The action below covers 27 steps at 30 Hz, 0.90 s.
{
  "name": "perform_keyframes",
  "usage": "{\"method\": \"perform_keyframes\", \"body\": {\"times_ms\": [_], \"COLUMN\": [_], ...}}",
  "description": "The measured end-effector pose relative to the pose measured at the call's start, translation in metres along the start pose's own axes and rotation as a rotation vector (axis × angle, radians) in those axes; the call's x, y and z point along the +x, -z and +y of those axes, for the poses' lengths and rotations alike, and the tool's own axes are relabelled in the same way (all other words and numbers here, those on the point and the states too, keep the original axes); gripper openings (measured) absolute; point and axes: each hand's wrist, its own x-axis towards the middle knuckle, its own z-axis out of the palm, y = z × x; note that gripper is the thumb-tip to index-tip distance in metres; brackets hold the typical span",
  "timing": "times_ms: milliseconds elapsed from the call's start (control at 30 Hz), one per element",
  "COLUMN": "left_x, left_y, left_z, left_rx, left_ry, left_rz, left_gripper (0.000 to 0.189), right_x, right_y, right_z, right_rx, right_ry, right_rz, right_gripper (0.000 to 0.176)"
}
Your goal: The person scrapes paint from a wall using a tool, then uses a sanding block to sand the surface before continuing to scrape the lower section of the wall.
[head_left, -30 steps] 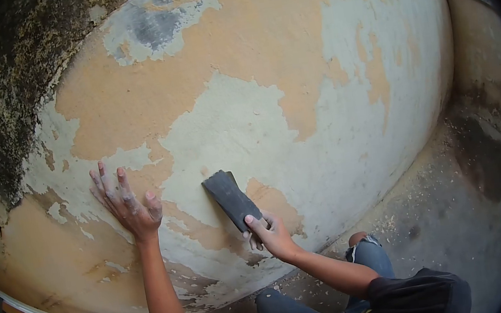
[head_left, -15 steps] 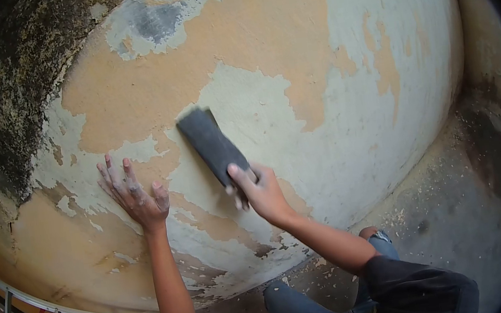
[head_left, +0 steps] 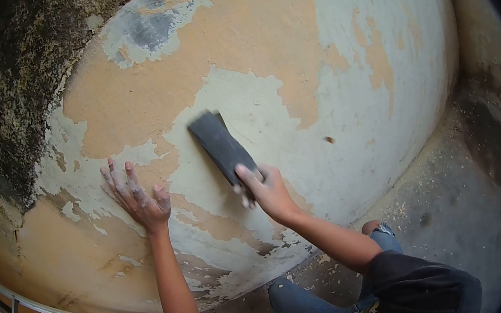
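As the left hand [head_left: 137, 200] braces open, fingers spread, against the wall [head_left: 131, 105], here's the right hand [head_left: 273, 195] gripping the dark tool [head_left: 222, 146] over the pale patch [head_left: 273, 135], apparently light and stiff, best held at that lower end!

My right hand [head_left: 265, 192] grips a dark flat tool [head_left: 222, 147] over the peeling wall [head_left: 257, 112]; my left hand [head_left: 139, 198], fingers spread, is beside it.

Pale flakes [head_left: 400, 210] lie scattered on the grey floor [head_left: 454, 238].
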Motion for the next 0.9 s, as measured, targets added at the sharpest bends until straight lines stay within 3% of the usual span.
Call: {"method": "perform_keyframes", "body": {"times_ms": [67, 200, 267, 367, 433, 500, 700, 800, 900], "left_x": [-0.001, -0.001, -0.003, -0.002, -0.001, -0.003, -0.003, -0.005, -0.005], "left_y": [0.001, 0.0, -0.001, 0.001, 0.0, 0.0, 0.0, 0.0, 0.0], "left_z": [-0.002, -0.003, -0.003, 0.0, 0.0, -0.001, -0.004, -0.005, -0.005], "left_rx": [0.0, 0.011, 0.018, 0.031, 0.035, 0.024, 0.041, 0.035, 0.041], "left_ry": [-0.005, -0.022, -0.021, -0.007, 0.006, 0.01, -0.015, -0.008, -0.01], "left_rz": [-0.007, -0.025, -0.032, -0.025, -0.018, -0.027, -0.048, -0.052, -0.058], "left_gripper": [0.061, 0.064, 0.064, 0.063, 0.061, 0.061, 0.064, 0.064, 0.065], "right_x": [-0.042, -0.027, 0.013, -0.007, -0.045, -0.046, 0.013, -0.04, -0.04], "right_y": [0.019, 0.014, 0.003, 0.015, 0.036, 0.032, 0.004, 0.029, 0.027], "right_z": [0.03, 0.017, -0.018, 0.0, 0.045, 0.035, -0.014, 0.041, 0.034], "right_rx": [-0.042, -0.092, -0.034, -0.05, -0.032, -0.056, -0.032, -0.052, -0.098], "right_ry": [-0.191, -0.206, -0.026, -0.137, -0.177, -0.199, 0.013, -0.184, -0.168], "right_rz": [0.055, 0.085, -0.01, 0.026, 0.043, 0.059, -0.012, 0.051, 0.099], "right_gripper": [0.045, 0.045, 0.044, 0.042, 0.042, 0.042, 0.042, 0.042, 0.042]}}
